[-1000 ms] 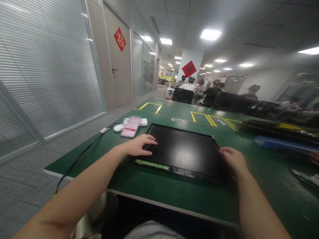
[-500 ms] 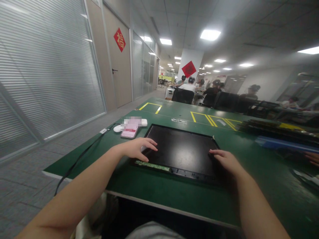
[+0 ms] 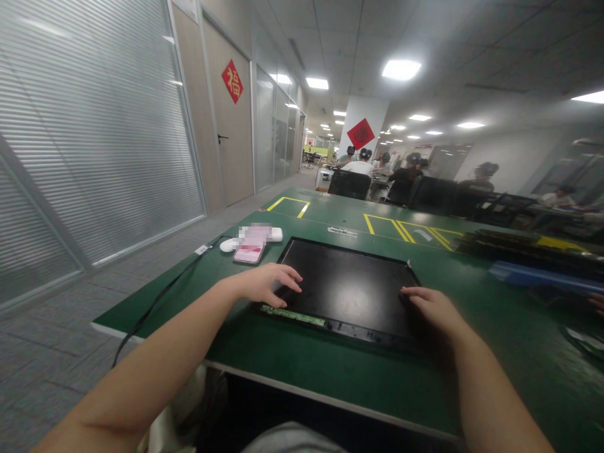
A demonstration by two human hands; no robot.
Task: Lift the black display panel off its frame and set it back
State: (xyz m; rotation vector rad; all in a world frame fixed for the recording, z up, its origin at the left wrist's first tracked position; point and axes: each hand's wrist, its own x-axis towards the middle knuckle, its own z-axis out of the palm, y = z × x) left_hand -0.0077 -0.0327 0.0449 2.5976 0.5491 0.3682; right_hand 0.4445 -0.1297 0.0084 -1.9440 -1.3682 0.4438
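Observation:
A black flat display panel lies face up on the green table. Along its near edge runs a narrow green circuit board. My left hand is at the panel's left side, thumb and fingers spread, fingertips over the dark surface and thumb by the near left corner. At the right edge, my right hand has its fingers stretched out, fingertips touching or just above the frame. Whether either hand presses on the panel I cannot tell. Neither hand is closed round anything.
Beyond the panel's left corner lie a phone and a white mouse. A black cable crosses the table's left edge. Dark stacked parts and a blue strip are at right. Several people sit farther back.
The view has shifted slightly, so everything appears a little lower and to the right. Both hands keep their places at the panel's sides. The other person's hand at far right shows less.

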